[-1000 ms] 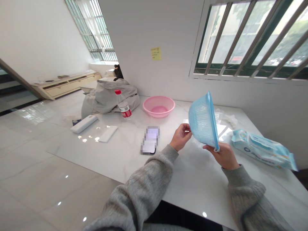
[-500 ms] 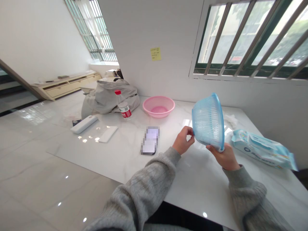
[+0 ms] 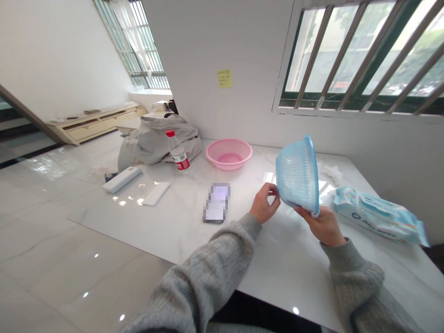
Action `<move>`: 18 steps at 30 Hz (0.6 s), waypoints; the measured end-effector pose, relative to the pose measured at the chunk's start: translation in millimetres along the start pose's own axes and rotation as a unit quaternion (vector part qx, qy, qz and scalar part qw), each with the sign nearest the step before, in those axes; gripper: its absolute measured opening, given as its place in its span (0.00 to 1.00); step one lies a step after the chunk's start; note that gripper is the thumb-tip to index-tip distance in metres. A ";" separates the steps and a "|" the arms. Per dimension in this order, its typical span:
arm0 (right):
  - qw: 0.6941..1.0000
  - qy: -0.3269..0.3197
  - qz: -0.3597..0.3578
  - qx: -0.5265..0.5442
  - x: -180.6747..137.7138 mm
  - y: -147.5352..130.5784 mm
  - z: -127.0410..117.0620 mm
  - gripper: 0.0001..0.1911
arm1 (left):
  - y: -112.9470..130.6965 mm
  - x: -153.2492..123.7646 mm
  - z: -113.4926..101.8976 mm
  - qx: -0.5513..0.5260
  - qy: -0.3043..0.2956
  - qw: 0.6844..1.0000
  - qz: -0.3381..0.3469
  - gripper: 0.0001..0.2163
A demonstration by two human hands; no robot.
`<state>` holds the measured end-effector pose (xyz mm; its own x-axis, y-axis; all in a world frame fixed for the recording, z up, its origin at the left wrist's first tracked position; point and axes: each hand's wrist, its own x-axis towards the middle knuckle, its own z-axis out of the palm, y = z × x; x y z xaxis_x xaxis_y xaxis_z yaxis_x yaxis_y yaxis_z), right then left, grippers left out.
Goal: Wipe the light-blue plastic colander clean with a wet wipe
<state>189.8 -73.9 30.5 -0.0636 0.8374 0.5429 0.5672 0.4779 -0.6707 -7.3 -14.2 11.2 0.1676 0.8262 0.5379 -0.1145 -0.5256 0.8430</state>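
A blue plastic basket [image 3: 297, 175] with slatted sides is held tilted on its side above the white table, its rim facing right. My right hand [image 3: 324, 225] grips the rim from below, with the thumb against the outer wall. At the basket's base, my left hand [image 3: 265, 201] has thumb and fingertips pinched together at the lower edge. Whether that pinch holds the base or something small on it, I cannot make out. The inside of the basket is turned away from view.
A pink basket [image 3: 229, 154] stands near the wall. Left of it are a red-capped bottle [image 3: 179, 156] and a grey bag [image 3: 149, 141]. A phone [image 3: 217, 203] lies mid-table, a wipes pack [image 3: 379, 216] at right, and a white case [image 3: 122, 179] at far left.
The blue basket has shifted slightly left and turned a little, its rim moving left. Both hands keep nearly the same position.
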 end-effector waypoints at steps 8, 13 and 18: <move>0.976 -0.068 -0.141 -0.153 1.9 8.4 -2.8 0.19 | 5.5 -0.1 5.9 -0.214 0.009 0.971 -0.106 0.32; 0.956 -0.066 -0.171 -0.229 2.1 9.3 -2.8 0.35 | 13.6 -6.0 10.2 -0.207 -0.057 0.972 -0.094 0.51; 0.944 -0.060 -0.192 -0.260 1.3 10.7 1.5 0.35 | 17.9 -7.8 13.7 -0.204 -0.030 0.970 -0.128 0.51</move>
<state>194.6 -67.3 23.3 -0.4216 0.6672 0.6141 0.8075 0.5844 -0.0806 2.8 -32.8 22.2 0.2963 0.8996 0.3207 -0.4370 -0.1709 0.8831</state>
